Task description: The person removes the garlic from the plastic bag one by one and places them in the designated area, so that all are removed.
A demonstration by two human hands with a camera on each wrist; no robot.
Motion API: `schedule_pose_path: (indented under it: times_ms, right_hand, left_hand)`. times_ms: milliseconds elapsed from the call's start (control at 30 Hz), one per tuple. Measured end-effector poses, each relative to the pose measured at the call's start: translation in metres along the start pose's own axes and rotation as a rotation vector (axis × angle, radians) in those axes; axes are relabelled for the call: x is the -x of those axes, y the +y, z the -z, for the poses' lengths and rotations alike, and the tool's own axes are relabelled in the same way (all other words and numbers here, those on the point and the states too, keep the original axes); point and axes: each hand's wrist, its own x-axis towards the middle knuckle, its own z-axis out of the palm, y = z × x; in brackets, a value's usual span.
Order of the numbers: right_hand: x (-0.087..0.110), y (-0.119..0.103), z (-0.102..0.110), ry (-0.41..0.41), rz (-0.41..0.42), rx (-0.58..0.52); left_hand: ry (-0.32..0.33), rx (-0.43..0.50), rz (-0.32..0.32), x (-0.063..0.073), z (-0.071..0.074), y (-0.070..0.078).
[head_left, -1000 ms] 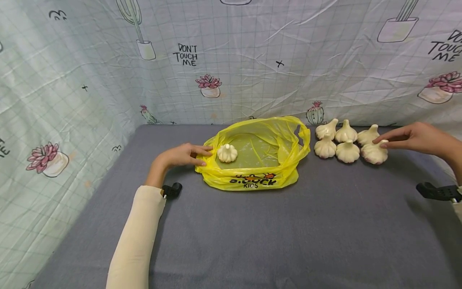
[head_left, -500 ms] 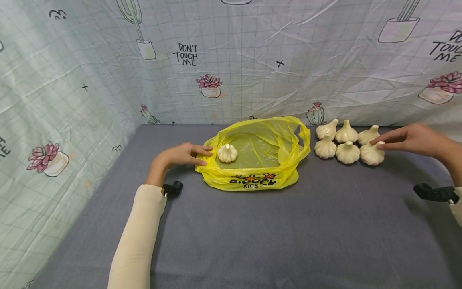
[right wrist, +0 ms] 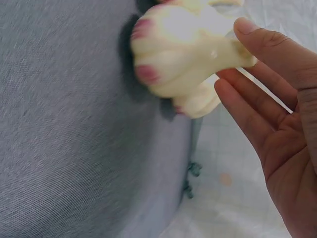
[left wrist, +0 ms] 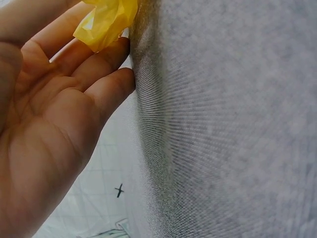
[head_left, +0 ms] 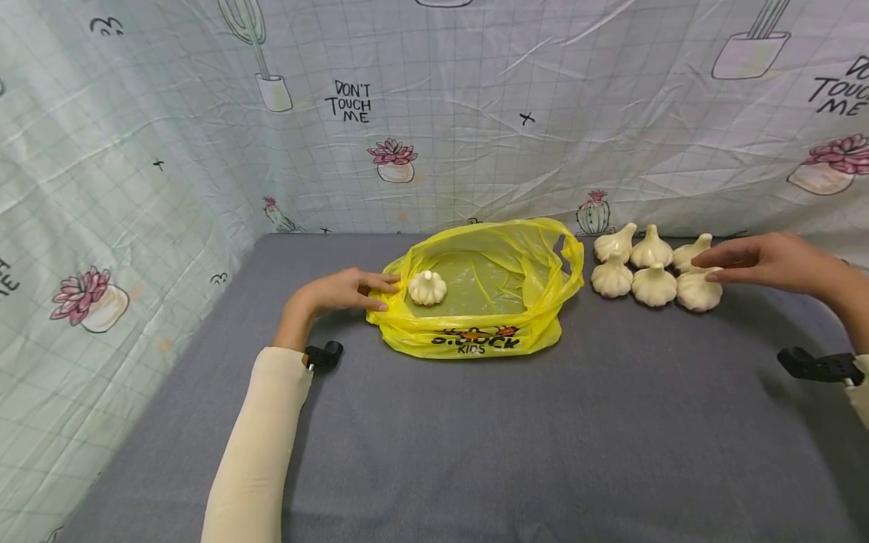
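Note:
My left hand [head_left: 345, 291] holds the left rim of a yellow plastic bag [head_left: 471, 341] between thumb and fingers. A corner of the bag [left wrist: 108, 24] shows against the fingers in the left wrist view. Inside the bag sits one garlic bulb [head_left: 428, 288]. On the right, my right hand [head_left: 770, 262] reaches over the front right bulb [head_left: 700, 291] of a garlic group. Its fingers are fairly straight. In the right wrist view, thumb and fingers lie on either side of that bulb's stem [right wrist: 233, 53], with a small gap at the thumb.
Several other garlic bulbs [head_left: 653, 285] stand close together in two rows right of the bag. A grey cloth [head_left: 516, 437] covers the table. Patterned fabric [head_left: 462, 128] hangs along the back and left side.
The front right garlic bulb has shifted slightly left, up against the others, along with my right hand. My left hand and the bag have stayed in place.

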Motion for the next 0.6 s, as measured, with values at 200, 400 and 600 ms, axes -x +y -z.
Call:
schedule_pose_path:
  times_ms: [200,400,600]
  right_hand:
    - [-0.002,-0.021,0.009,0.052,0.082,0.092]
    - [-0.003,-0.047,0.013,0.109,0.196,0.111]
    - [-0.006,-0.066,0.010,0.125,0.313,0.080]
  left_hand:
    - [-0.002,0.016,0.000,0.001,0.000,0.001]
    - [-0.002,0.011,-0.006,0.001,0.000,0.000]
    - [-0.007,0.012,-0.014,0.000,0.000,0.000]
